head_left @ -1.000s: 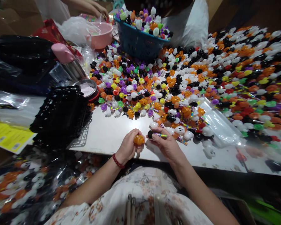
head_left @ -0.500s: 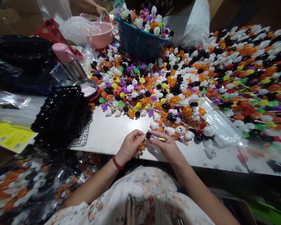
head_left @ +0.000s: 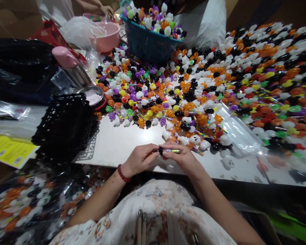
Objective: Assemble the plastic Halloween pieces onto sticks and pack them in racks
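My left hand [head_left: 140,159] and my right hand [head_left: 184,158] meet at the near edge of the white table [head_left: 122,143]. Between their fingertips they pinch a thin multicoloured stick with a small black piece [head_left: 162,150] on its left end. The orange pumpkin piece that sat in my left palm is hidden by my curled fingers. Just beyond my hands lies a big spread of small Halloween toy pieces [head_left: 183,98]: orange pumpkins, white ghosts, black, purple, yellow and green shapes, with more striped sticks among them.
A stack of black mesh trays [head_left: 66,126] sits at the left. A blue basket [head_left: 148,44] full of pieces and a pink bowl [head_left: 109,34] stand at the back, where another person's hand [head_left: 105,8] reaches. A clear bag [head_left: 234,132] lies right of my hands.
My left hand, which showed an orange pumpkin piece in its palm, has closed and come over to the stick's black end. Both hands now meet at the stick.
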Tool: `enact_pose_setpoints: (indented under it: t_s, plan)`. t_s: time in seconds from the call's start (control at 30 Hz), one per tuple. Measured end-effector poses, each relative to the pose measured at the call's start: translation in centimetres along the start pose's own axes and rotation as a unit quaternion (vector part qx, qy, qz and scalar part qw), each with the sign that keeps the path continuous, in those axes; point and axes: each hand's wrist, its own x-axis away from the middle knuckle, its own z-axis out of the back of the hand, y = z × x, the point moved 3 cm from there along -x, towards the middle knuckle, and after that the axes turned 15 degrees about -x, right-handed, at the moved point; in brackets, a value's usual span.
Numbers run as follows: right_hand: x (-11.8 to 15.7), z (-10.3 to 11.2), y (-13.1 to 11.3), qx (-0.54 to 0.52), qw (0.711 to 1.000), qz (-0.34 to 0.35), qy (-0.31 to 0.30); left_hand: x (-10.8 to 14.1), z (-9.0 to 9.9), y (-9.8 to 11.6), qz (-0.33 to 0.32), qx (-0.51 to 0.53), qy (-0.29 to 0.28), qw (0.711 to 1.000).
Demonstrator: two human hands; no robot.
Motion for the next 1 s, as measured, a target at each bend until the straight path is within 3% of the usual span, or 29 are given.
enact_pose_setpoints:
  t_s: [0.1, 0.27, 0.43, 0.5, 0.57, 0.67, 0.77, 0.9, 1.0]
  plan:
    - [0.3, -0.2, 0.3, -0.032, 0.999, -0.030, -0.009, -0.1, 0.2, 0.1, 0.030, 0.034, -0.030, 0.999]
    - [0.6, -0.4, 1.1, -0.083, 0.995, -0.030, 0.047, 0.0, 0.0, -0.3, 0.103, 0.093, -0.006, 0.990]
    - [0.5, 0.1, 1.5, -0.121, 0.986, -0.041, 0.104, 0.2, -1.1, -1.5, 0.202, 0.288, 0.004, 0.936]
    - [0.7, 0.2, 0.8, -0.027, 0.995, -0.003, 0.100, 0.4, -1.3, -1.6, 0.216, 0.301, -0.001, 0.929]
    - [1.1, -0.1, -0.8, 0.142, 0.982, 0.095, 0.086, 0.5, -1.3, -1.5, 0.217, 0.285, -0.008, 0.933]
    - [2.1, -1.9, -2.9, 0.387, 0.889, 0.246, 0.019, 0.6, -1.0, -1.0, 0.204, 0.257, -0.016, 0.945]
    - [2.6, -3.3, -3.0, 0.493, 0.823, 0.275, -0.062, 0.4, -1.0, -0.7, 0.201, 0.279, -0.019, 0.939]
    - [2.5, -3.5, -1.8, 0.505, 0.824, 0.250, -0.060, 0.1, -1.7, -0.8, 0.232, 0.347, -0.025, 0.909]
    - [2.5, -3.4, -1.5, 0.482, 0.838, 0.254, -0.034, -0.1, -2.1, -1.0, 0.268, 0.384, 0.036, 0.883]
